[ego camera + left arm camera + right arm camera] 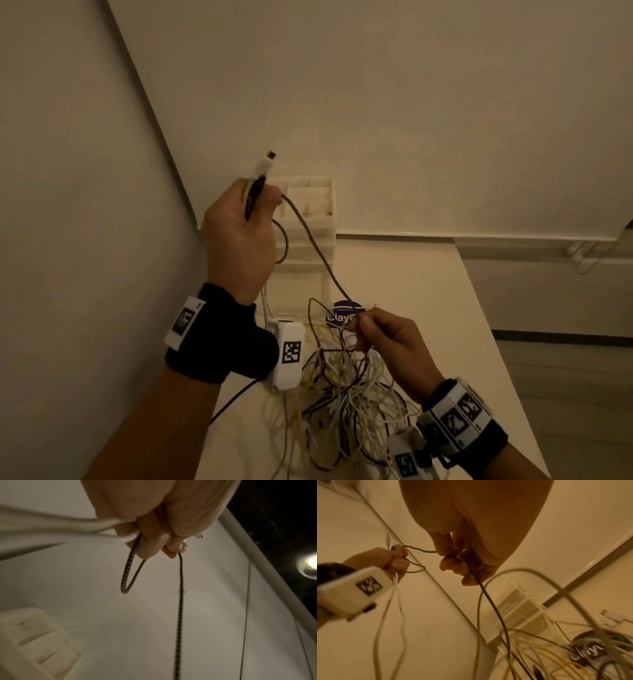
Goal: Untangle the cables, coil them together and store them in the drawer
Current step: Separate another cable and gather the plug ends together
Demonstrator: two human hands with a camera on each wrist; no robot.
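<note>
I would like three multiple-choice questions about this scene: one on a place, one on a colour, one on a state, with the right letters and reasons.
1. Where is the drawer unit?
A. against the wall
B. on the floor
C. in a hand

2. What colour is the braided cable?
A. plain red
B. black and white
C. blue

3. What is the left hand doing?
A. lying flat
B. pointing
C. gripping cable ends

Answers: A, it stands on the table at the wall; B, the braid shows dark and light flecks; C, fingers curl round plugs raised above the tangle.
</note>
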